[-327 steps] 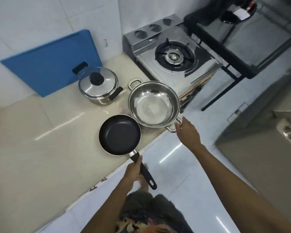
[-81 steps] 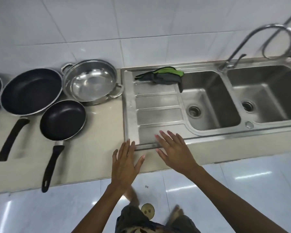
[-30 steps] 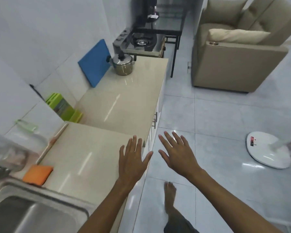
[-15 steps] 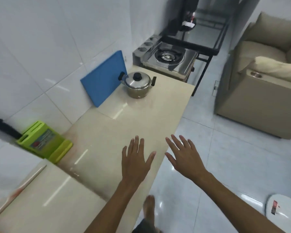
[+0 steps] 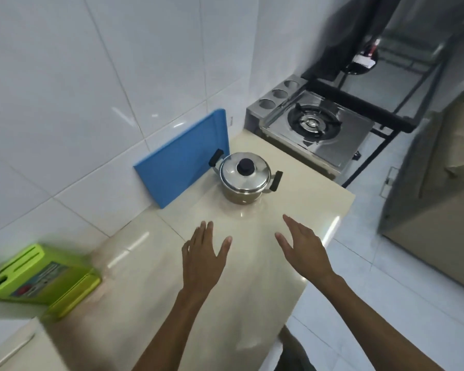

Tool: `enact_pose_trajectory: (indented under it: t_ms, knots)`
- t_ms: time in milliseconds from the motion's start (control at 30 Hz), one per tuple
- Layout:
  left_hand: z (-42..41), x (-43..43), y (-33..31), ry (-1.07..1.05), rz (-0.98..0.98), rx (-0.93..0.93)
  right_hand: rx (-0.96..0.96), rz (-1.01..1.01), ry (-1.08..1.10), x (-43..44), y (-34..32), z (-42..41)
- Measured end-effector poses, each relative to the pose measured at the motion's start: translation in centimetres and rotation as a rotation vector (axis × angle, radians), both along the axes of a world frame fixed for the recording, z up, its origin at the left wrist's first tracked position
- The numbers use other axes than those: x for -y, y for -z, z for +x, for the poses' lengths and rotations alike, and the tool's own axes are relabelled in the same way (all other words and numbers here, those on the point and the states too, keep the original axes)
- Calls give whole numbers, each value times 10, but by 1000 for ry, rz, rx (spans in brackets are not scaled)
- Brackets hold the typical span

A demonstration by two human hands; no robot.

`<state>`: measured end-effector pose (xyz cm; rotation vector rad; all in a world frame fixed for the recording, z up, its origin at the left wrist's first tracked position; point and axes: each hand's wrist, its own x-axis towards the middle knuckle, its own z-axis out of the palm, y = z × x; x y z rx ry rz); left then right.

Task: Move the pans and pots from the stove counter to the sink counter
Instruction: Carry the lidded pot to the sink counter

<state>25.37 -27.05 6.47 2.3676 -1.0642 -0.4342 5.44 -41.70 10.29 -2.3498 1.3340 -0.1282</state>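
Note:
A small steel pot (image 5: 243, 180) with a lid, a black knob and two black side handles stands on the beige stove counter (image 5: 300, 202), near its far end. My left hand (image 5: 202, 259) hovers over the counter a short way in front of the pot, fingers spread and empty. My right hand (image 5: 304, 250) is beside it to the right, also spread and holding nothing. Both hands are apart from the pot. No other pans or pots are in view.
A blue cutting board (image 5: 184, 159) leans on the tiled wall just left of the pot. A steel gas stove (image 5: 312, 127) sits beyond the counter's end. A green knife block (image 5: 38, 277) lies at the left. A beige armchair (image 5: 437, 204) stands across the white floor.
I have moved closer along the counter; the pot now appears larger and nearer. Both hands have stayed open and empty, now reaching over the counter toward the pot.

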Motion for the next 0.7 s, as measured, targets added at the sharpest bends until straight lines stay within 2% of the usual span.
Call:
enact_pose_trajectory:
  t_ms: [100, 200, 367, 533, 700]
  knots:
    - [27, 49, 5, -93, 2, -104, 37, 65, 10, 67, 17, 24]
    - [50, 110, 10, -200, 2, -214, 92, 213, 58, 126, 41, 42]
    - [79, 198, 14, -258, 97, -201, 192, 430, 150, 180, 64, 66]
    - [108, 250, 12, -381, 96, -215, 258, 454, 139, 205, 73, 86]
    - [132, 270, 12, -375, 114, -258, 266, 454, 162, 221, 80, 94]
